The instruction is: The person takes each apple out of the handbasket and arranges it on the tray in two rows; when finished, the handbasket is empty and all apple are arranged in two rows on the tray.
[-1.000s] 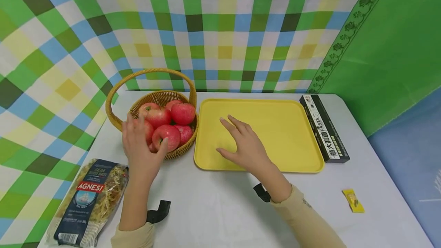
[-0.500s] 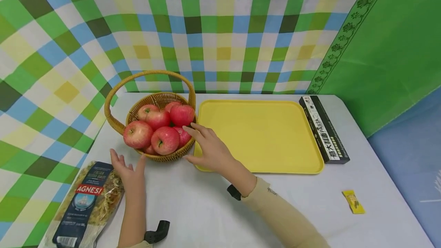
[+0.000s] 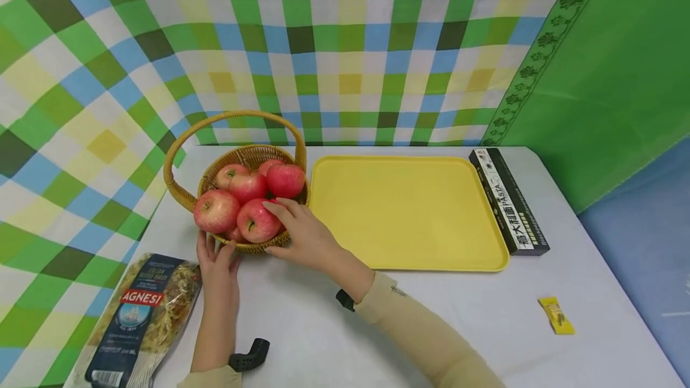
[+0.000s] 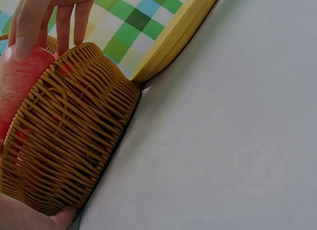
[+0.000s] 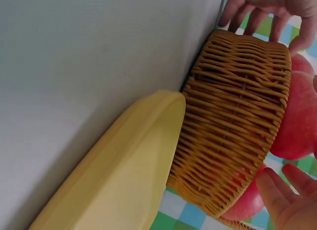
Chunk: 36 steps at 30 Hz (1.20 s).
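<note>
A wicker basket [image 3: 253, 248] with a tall handle holds several red apples [image 3: 217, 211]. My left hand [image 3: 218, 259] is at the basket's front left, its fingertips against the woven side. Over the front right rim reaches my right hand [image 3: 309, 235], fingers extended onto the front apple [image 3: 257, 221], its thumb low outside the basket. In the left wrist view, the right hand [image 4: 37, 17] hangs over the rim above an apple [image 4: 22, 81]. The right wrist view has the left hand [image 5: 272, 7] at the far end of the basket [image 5: 233, 111].
A yellow tray [image 3: 409, 214] lies right of the basket, with a black pasta box [image 3: 509, 202] along its right side. An Agnesi pasta bag [image 3: 137, 319] lies at front left. A small yellow packet [image 3: 556, 315] is at the right. A checked cloth [image 3: 350, 47] hangs behind.
My right hand has moved left from above the tray onto the apples. The left hand drew back from over the apples, then came up to the basket's front side.
</note>
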{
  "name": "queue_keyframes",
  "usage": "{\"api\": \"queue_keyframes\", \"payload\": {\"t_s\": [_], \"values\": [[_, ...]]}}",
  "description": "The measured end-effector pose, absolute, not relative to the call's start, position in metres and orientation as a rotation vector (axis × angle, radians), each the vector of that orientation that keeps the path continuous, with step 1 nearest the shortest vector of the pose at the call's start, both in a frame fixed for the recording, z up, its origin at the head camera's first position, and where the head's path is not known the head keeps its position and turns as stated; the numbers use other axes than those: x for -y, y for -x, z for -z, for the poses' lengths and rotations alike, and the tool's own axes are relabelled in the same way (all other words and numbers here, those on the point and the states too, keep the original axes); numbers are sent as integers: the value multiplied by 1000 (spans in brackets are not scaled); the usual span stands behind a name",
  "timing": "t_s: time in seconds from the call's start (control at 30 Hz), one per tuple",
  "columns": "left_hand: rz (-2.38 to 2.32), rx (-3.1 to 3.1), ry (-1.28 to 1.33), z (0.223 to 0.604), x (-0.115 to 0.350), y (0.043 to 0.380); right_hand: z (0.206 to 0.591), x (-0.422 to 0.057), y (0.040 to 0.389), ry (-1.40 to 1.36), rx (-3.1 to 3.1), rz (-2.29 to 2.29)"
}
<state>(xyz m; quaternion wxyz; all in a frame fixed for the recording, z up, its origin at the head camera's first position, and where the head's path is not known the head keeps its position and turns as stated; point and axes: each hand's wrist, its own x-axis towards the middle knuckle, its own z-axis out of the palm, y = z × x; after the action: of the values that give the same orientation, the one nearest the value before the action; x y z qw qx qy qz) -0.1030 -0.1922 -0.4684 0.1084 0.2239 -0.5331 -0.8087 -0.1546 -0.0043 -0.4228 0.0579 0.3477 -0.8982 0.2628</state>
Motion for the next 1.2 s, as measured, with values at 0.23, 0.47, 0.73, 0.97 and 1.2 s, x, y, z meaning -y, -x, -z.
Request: {"api": "queue_keyframes", "payload": {"t_s": [0.23, 0.47, 0.73, 0.97, 1.2], "values": [[2348, 1576, -618, 475, 193, 106, 425, 18, 159, -1033, 2690, -815], [2288, 1631, -594, 477, 195, 105, 428, 26, 163, -1028, 2622, -927], [2275, 1647, -614, 478, 197, 105, 430, 28, 166, -993, 2588, -1034], [2264, 1657, -661, 481, 197, 105, 427, 23, 165, -937, 2603, -1258], [2253, 1660, -671, 481, 197, 106, 413, 11, 164, -846, 2588, -1453]]}}
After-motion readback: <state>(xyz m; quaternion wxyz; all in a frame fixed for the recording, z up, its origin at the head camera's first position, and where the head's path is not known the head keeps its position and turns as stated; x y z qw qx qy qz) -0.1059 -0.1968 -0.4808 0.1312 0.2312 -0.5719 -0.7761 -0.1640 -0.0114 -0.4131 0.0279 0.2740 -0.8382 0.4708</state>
